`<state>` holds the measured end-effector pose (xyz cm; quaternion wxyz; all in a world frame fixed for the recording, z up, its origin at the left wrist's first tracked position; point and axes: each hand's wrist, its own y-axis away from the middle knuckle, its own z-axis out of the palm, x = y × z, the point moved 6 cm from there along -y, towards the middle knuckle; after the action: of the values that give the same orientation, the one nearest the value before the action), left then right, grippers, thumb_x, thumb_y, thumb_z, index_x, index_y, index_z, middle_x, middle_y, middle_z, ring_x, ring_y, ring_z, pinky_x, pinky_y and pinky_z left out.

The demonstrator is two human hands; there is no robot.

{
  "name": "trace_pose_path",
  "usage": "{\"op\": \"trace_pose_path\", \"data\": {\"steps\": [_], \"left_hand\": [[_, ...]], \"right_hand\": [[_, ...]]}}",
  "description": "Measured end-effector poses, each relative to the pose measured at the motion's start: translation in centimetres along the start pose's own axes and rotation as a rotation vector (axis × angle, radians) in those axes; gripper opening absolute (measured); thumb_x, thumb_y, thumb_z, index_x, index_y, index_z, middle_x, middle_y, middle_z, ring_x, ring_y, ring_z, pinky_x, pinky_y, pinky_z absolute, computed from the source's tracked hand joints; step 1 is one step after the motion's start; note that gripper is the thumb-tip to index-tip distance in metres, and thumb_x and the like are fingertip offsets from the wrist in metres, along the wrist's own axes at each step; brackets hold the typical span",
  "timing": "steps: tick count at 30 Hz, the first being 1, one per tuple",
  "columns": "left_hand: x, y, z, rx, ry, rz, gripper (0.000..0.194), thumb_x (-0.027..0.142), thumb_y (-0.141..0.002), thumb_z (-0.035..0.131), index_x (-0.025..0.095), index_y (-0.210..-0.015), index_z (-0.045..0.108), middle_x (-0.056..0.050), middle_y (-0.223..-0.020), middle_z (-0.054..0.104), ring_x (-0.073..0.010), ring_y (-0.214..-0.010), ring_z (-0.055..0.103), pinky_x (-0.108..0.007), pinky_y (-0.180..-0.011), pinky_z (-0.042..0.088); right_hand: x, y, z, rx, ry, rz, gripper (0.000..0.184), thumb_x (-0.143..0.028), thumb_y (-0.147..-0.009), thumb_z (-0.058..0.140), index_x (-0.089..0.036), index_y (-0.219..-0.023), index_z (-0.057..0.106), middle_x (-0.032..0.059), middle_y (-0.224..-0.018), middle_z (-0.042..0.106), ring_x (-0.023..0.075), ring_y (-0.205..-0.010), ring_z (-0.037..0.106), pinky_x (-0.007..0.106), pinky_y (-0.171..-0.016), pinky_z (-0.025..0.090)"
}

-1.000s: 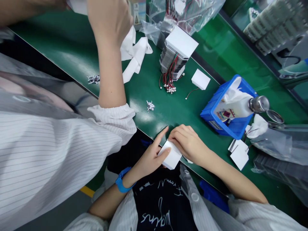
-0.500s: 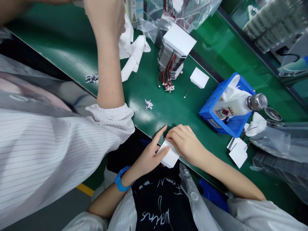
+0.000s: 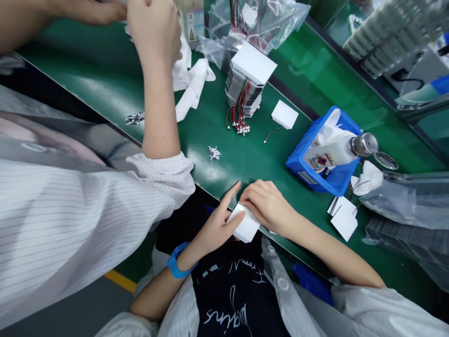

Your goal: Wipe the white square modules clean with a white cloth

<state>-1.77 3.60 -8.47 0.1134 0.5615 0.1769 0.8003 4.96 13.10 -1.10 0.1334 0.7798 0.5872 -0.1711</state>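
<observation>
1. The step in hand looks like close fingertip work along one edge of a white block (image 3: 249, 230); what is being done at that edge is hidden by the fingers, so I cannot tell it exactly.
2. The block is held tilted at the front edge of the worktop (image 3: 259, 159), close to the person's body, its broad pale face upward.
3. As a judgement, the next move calls for a steady hold from one side and small, light motions from the other, so that the block does not twist or slip over the edge.
4. The left hand (image 3: 220, 225) comes in from the left, a blue band on its wrist. Its thumb presses across the block's upper face, its index finger reaches out straight past the block, and the remaining fingers are mostly hidden. It has a firm hold.
5. The right hand (image 3: 267, 206) arches over the block's far right corner, back upward, fingers bent and bunched together. The fingertips meet the edge; whether they pinch the block or some small piece on it I cannot tell.
6. Both forearms angle inward from the body, so the hands meet just beside each other.
7. Farther out stand a stack of white blocks (image 3: 253, 64) with red and black leads, and one loose block (image 3: 285, 114) near it.
</observation>
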Motion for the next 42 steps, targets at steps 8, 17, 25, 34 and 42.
{"op": "trace_pose_path", "data": {"steps": [8, 17, 25, 34, 42], "left_hand": [[0.3, 0.3, -0.2, 0.044, -0.015, -0.002, 0.075, 0.038, -0.095, 0.055, 0.029, -0.157, 0.014, 0.007, -0.054, 0.054, -0.0094, -0.044, 0.048, -0.016, -0.042, 0.042], [0.5, 0.8, -1.1, 0.168, -0.088, 0.014, 0.075, 0.041, -0.095, 0.055, 0.025, -0.157, 0.017, 0.006, -0.052, 0.057, -0.0114, -0.044, 0.051, -0.019, -0.043, 0.048], [0.9, 0.8, -1.2, 0.204, -0.149, 0.01, 0.075, 0.04, -0.094, 0.056, 0.023, -0.156, 0.019, 0.007, -0.05, 0.055, -0.0102, -0.042, 0.05, -0.017, -0.041, 0.043], [1.2, 0.8, -1.1, 0.207, -0.162, 0.016, 0.073, 0.038, -0.095, 0.056, 0.023, -0.156, 0.019, 0.007, -0.051, 0.058, -0.0089, -0.042, 0.051, -0.015, -0.042, 0.044], [1.1, 1.0, -1.2, 0.219, -0.151, 0.013, 0.073, 0.038, -0.095, 0.057, 0.024, -0.156, 0.019, 0.008, -0.049, 0.056, -0.0094, -0.042, 0.052, -0.015, -0.043, 0.046]], "right_hand": [[2.5, 0.6, -2.3, 0.074, -0.335, 0.1, 0.016, -0.019, -0.1, 0.045, -0.017, -0.091, 0.058, 0.0062, -0.089, 0.062, 0.0168, -0.084, 0.057, 0.03, -0.074, 0.044], [3.0, 4.6, -2.0, -0.019, -0.335, 0.148, 0.013, -0.021, -0.1, 0.046, -0.018, -0.094, 0.058, 0.006, -0.091, 0.065, 0.0176, -0.084, 0.058, 0.033, -0.078, 0.043], [1.5, 4.4, -1.3, 0.01, -0.113, 0.117, 0.022, -0.022, -0.103, 0.04, -0.016, -0.094, 0.059, 0.0085, -0.091, 0.068, 0.0191, -0.084, 0.056, 0.034, -0.075, 0.036], [2.2, 4.6, -1.4, -0.005, -0.122, 0.146, 0.021, -0.022, -0.103, 0.04, -0.017, -0.093, 0.059, 0.0076, -0.09, 0.067, 0.0189, -0.084, 0.055, 0.033, -0.074, 0.034], [2.5, 4.6, -1.4, -0.018, -0.13, 0.189, 0.022, -0.023, -0.103, 0.04, -0.017, -0.092, 0.059, 0.0075, -0.09, 0.067, 0.0189, -0.083, 0.055, 0.033, -0.072, 0.032]]}}
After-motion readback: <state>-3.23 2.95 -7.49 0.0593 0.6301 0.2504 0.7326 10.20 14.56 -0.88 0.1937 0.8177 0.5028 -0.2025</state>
